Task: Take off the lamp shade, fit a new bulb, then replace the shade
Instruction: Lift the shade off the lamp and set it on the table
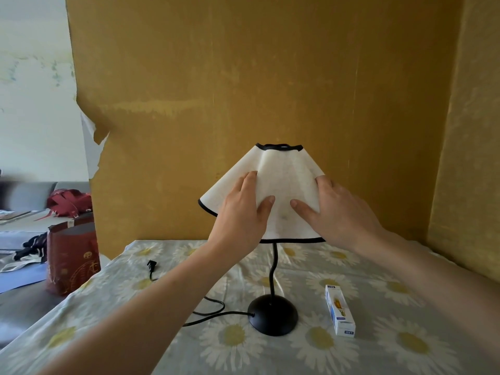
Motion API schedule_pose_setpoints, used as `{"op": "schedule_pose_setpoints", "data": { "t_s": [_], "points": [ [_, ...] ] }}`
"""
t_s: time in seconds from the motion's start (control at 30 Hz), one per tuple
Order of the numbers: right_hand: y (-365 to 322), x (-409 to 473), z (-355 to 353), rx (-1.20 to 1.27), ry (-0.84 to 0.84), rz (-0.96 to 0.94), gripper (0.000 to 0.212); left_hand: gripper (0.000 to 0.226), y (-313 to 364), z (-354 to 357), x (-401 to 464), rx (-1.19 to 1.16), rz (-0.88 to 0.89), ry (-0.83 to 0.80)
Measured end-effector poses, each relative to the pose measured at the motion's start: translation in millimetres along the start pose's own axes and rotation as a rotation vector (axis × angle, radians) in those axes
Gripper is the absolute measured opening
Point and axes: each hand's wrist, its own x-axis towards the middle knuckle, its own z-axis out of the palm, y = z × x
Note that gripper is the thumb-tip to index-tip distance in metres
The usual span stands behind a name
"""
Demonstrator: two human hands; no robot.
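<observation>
On cloth point(392, 358): bulb box point(340, 311), cord point(213, 315) beside lamp base point(273, 315) (left hand point(240, 217), right hand point(338, 212) flat against shade point(286, 171)).

Bare forearms; bare left hand point(239, 213), right hand point(334, 212)

The table point(392, 269), spread with a pale daisy-print cloth point(311, 355), fills the lower frame. At lower centre stands the lamp's round black base point(272, 315). Its black cord point(213, 313) loops left to a plug point(151, 265) (lying loose on the cloth), and a white bulb box point(340, 311) lies flat near the base's right.
</observation>
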Motion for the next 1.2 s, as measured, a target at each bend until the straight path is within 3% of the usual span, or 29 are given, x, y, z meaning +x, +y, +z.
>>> {"op": "schedule_pose_setpoints", "data": {
  "t_s": [1.2],
  "points": [
    [22,5,-55,-0.047,0.420,-0.057,0.062,0.063,51,-11,40,0.068,0.303,0.211]
  ]
}}
